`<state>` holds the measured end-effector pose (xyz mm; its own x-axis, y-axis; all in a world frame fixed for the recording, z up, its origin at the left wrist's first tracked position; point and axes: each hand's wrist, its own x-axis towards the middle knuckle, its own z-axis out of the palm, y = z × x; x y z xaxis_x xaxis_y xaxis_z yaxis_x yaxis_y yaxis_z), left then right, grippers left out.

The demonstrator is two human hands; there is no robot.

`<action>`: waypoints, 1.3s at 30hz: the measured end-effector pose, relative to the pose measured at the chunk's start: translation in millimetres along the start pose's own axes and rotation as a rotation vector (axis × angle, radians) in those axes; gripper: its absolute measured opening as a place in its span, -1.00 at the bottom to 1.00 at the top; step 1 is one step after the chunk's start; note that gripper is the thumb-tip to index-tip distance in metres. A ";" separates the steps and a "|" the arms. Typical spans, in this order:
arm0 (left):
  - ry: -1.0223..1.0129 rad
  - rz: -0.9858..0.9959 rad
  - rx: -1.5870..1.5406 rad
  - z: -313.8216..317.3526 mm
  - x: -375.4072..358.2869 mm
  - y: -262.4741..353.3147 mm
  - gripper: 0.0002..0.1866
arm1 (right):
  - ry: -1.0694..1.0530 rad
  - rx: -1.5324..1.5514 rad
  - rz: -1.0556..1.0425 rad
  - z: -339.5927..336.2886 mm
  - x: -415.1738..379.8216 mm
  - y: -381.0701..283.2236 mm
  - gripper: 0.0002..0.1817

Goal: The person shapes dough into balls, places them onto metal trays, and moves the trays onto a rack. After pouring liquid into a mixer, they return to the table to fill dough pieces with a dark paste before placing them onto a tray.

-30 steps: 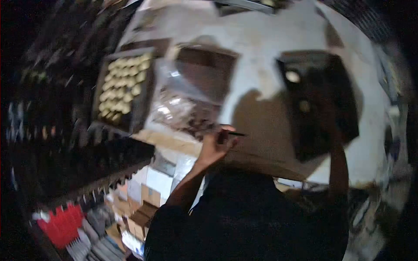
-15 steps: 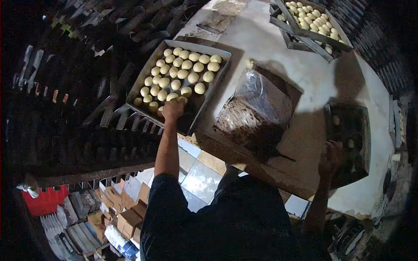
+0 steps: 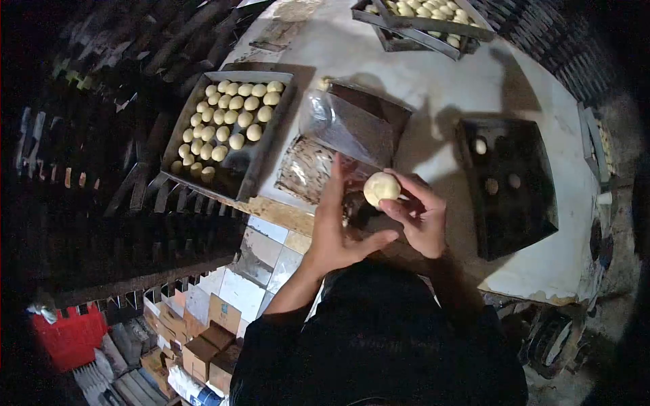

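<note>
In front of my body, my right hand (image 3: 425,220) pinches a pale dough ball (image 3: 381,189) between thumb and fingers. Close to its left, my left hand (image 3: 330,233) is held upright with nothing in it, thumb spread away from the straight fingers. Behind the hands, clear plastic (image 3: 321,115) covers a dark brown mass, its front part smeared with brown (image 3: 301,169). Rows of dough balls (image 3: 235,103) fill much of the metal tray (image 3: 238,164) on the left. On the right, a dark tray (image 3: 511,220) holds three small round pieces (image 3: 481,146).
Stacked trays with more dough balls (image 3: 433,10) stand at the far side of the pale worktop (image 3: 433,74). Dark slatted racks line the left. Cardboard boxes (image 3: 200,355) and a red crate (image 3: 71,338) are on the floor at lower left.
My left hand has left the dough balls in the left tray and come to the middle. My right hand has moved left from the dark tray and now holds a dough ball. The view has shifted.
</note>
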<state>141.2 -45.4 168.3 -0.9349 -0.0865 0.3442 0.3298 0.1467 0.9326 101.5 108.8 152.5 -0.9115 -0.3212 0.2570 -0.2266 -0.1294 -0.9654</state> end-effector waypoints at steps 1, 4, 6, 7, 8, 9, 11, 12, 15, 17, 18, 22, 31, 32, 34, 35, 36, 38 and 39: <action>-0.018 -0.052 -0.105 5.7 -4.6 0.5 -0.29 | 0.002 -0.086 -0.129 -10.1 -2.2 -4.0 -0.54; 0.143 -0.218 -0.164 33.8 -18.3 15.9 -0.54 | -0.102 -0.241 -0.361 -25.0 -11.2 -26.1 -0.53; 0.177 -0.067 0.019 48.5 -29.8 22.1 -0.59 | -0.081 -0.223 -0.353 -32.4 -20.2 -31.1 -0.58; 0.181 -0.001 0.107 55.4 -40.3 24.5 -0.62 | -0.075 -0.180 -0.286 -32.9 -26.4 -35.7 -0.59; 0.188 0.067 0.191 61.9 -52.8 25.8 -0.65 | -0.071 -0.139 -0.221 -32.3 -33.2 -39.7 -0.61; 0.173 0.055 0.241 67.3 -60.2 31.0 -0.55 | -0.013 -0.163 -0.258 -29.7 -40.5 -39.5 -0.67; 0.176 0.061 -0.022 84.8 -58.6 44.6 -0.46 | 0.166 -0.084 -0.235 -14.9 -56.3 -36.9 -0.72; 0.151 0.036 -0.117 86.6 -58.6 47.8 -0.48 | 0.253 -0.043 -0.227 -4.4 -63.0 -31.0 -0.75; 0.057 -0.172 -0.018 60.5 -89.5 26.5 -0.49 | 0.204 -0.285 -0.197 15.7 -69.3 8.7 -0.83; 0.171 -0.227 0.135 38.9 -106.4 32.2 -0.61 | 0.083 -0.336 -0.152 35.7 -64.6 31.4 -0.78; 0.217 -0.300 0.103 25.6 -121.7 31.5 -0.60 | 0.008 -0.336 -0.116 49.9 -65.4 29.4 -0.77; 0.494 -0.466 -0.675 -39.3 -175.8 18.9 -0.66 | 0.023 -0.315 -0.206 114.8 -89.1 26.2 -0.57; 0.140 -0.774 -1.093 -90.7 -245.8 -11.8 -0.57 | -0.108 -0.602 0.148 93.5 -118.2 70.3 -0.83; 0.132 -0.779 -1.062 -91.8 -242.6 -11.5 -0.56 | -0.007 -0.768 0.202 70.4 -106.4 82.3 -0.69; 0.118 -0.720 -0.954 -93.7 -231.9 -10.0 -0.56 | 0.060 -1.208 0.145 13.5 -89.6 145.9 -0.49; 0.119 -0.665 -0.916 -93.4 -221.5 -6.2 -0.56 | -0.085 -1.425 0.261 -0.9 -82.7 161.8 -0.50; 0.120 -0.609 -0.874 -93.4 -210.7 -5.3 -0.56 | -0.162 -1.441 0.196 -5.6 -76.1 159.2 -0.49; 0.117 -0.646 -0.784 -99.9 -200.0 -12.6 -0.54 | -0.317 -1.462 0.067 -9.3 -75.1 147.8 -0.46; 0.134 -0.652 -0.750 -102.0 -194.5 -16.1 -0.53 | -0.349 -1.402 -0.027 -12.3 -73.1 146.4 -0.48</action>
<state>331.1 -131.4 97.5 -0.9552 -0.0460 -0.2925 -0.2011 -0.6244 0.7548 130.7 124.9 -8.2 -0.8193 -0.5685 0.0750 -0.5727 0.8048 -0.1558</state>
